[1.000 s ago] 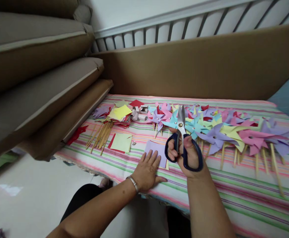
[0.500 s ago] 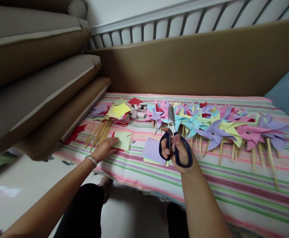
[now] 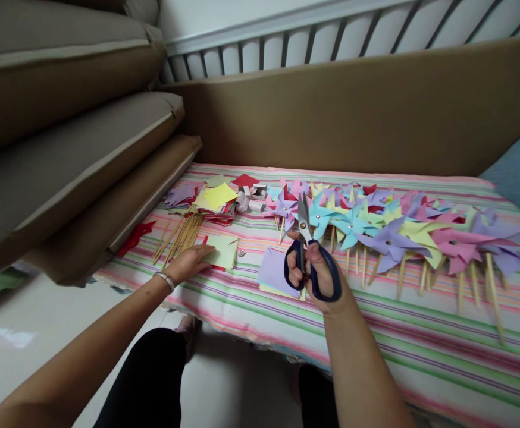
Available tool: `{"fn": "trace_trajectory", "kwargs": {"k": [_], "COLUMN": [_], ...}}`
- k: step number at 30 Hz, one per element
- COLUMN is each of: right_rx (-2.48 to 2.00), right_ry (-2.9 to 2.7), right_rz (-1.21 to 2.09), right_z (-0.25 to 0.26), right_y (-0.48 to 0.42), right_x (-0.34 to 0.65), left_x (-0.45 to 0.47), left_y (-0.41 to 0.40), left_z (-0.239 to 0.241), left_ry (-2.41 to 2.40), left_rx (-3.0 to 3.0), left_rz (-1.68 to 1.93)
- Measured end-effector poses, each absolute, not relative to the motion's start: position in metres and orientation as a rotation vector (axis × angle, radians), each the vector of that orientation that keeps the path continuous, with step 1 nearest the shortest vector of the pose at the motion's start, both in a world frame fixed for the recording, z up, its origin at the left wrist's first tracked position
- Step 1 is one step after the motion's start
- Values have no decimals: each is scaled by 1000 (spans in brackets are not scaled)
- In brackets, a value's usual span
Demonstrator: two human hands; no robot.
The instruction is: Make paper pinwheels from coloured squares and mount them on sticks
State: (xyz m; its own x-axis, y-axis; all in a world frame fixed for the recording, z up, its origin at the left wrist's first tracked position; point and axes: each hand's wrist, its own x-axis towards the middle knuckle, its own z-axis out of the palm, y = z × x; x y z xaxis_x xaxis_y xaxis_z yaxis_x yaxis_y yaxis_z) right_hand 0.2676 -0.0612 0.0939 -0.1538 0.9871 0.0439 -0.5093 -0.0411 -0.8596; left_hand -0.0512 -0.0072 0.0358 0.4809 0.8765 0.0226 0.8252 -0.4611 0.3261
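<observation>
My left hand (image 3: 187, 265) lies with its fingers stretched out on the edge of a pale green paper square (image 3: 222, 252), and red paper peeks out from under that square. Dark blue-handled scissors (image 3: 303, 221) are in my right hand (image 3: 321, 274), thumb and fingers through the loops, blades pointing up and nearly closed. Behind the scissors' left loop is a small pile of lilac and yellow paper squares (image 3: 272, 268), partly hidden. Small metal fasteners (image 3: 241, 253) sit between the two papers. Wooden sticks (image 3: 184, 236) are bunched just beyond my left hand.
Many finished paper pinwheels (image 3: 389, 241) on sticks fill the right side of the striped cloth (image 3: 376, 333). A stack of coloured paper (image 3: 215, 199) and small white boxes (image 3: 255, 205) stand at the back. Red paper scraps (image 3: 135, 239) lie left, beside stacked brown cushions (image 3: 108, 202).
The scissors and my right hand have shifted very slightly left and down. My left hand stays on the green paper; the whole view has moved a little.
</observation>
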Motion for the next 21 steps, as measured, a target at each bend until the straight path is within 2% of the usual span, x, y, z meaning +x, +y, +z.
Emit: {"fn": "trace_trajectory", "kwargs": {"k": [12, 21], "right_rx": [-727, -748], "right_ry": [-910, -912], "right_rz": [1541, 1558], "right_z": [92, 93], "right_y": [-61, -62], "right_x": [267, 268], "left_x": [-51, -56], "left_y": [-1, 9], "left_z": [50, 40], "left_ry": [1448, 1411], "left_rx": [2393, 2265], "left_rz": [236, 414]}}
